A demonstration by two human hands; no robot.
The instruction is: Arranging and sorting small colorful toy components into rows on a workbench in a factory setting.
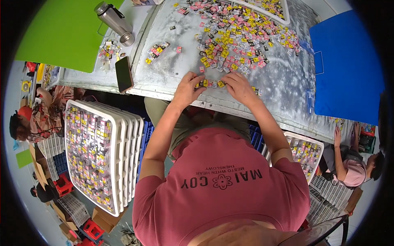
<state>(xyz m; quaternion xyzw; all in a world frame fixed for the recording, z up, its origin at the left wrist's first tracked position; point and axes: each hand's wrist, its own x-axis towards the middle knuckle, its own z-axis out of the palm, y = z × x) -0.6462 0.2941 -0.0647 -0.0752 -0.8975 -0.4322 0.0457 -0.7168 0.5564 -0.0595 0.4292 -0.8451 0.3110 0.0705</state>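
There is one counter [160, 74], one steel flask [113, 19], one metal cup [127, 39], one phone [124, 74], one green board [57, 33], one blue board [349, 65], at least two red stools [93, 230], and small coloured pieces [223, 53] too many to count.

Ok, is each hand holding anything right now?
Left hand: fingers at a row of small packets; grip unclear.
Right hand: fingers at that row; grip unclear.

The scene is brightly, fairly evenly lit, apparently from above; highlights are caught on the steel bottle [113, 19]; deep shadow is cast beneath the tabletop [283, 88]; fine detail on the small coloured pieces [230, 39] is softened; straight edges are bowed by the fisheye; the corners are blacked out.
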